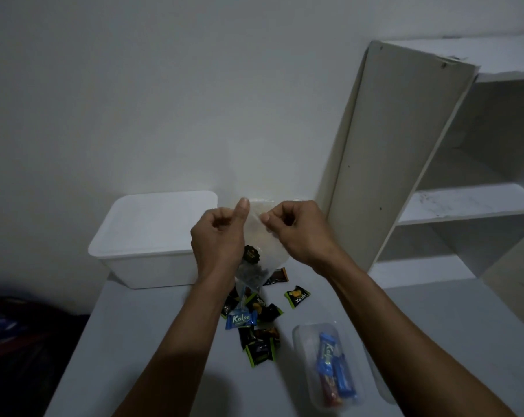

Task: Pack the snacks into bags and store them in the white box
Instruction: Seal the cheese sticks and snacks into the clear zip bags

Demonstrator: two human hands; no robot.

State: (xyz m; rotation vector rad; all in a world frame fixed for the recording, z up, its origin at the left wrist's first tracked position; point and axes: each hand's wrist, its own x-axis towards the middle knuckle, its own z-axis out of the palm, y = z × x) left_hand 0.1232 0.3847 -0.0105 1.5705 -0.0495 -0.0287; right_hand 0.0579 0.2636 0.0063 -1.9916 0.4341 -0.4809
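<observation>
Both hands, left hand (217, 236) and right hand (296, 230), pinch the clear bag (265, 236) mouth between fingertips; a slipped pinch could spill snacks

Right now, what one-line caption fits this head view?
Both hands, left hand and right hand, pinch a clear bag above scattered snacks, beside the white box.
</observation>
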